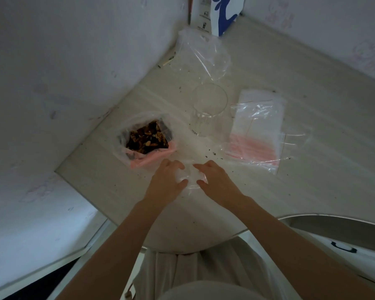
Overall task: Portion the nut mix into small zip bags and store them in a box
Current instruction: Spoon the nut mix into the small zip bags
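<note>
Clear plastic: small zip bag [190, 177] pinched between left hand [167, 184] and right hand [215, 180], fingers curled. Nut mix [147, 138] lies forward-left, nearer the left hand.

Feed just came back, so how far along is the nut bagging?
Done: setup only. The nut mix bag stands open, with a glass and the pack of zip bags beside it. In hand: the left hand and right hand pinch one small zip bag, which looks empty. Left: filling, sealing and boxing; no filled bag is in view.
</note>
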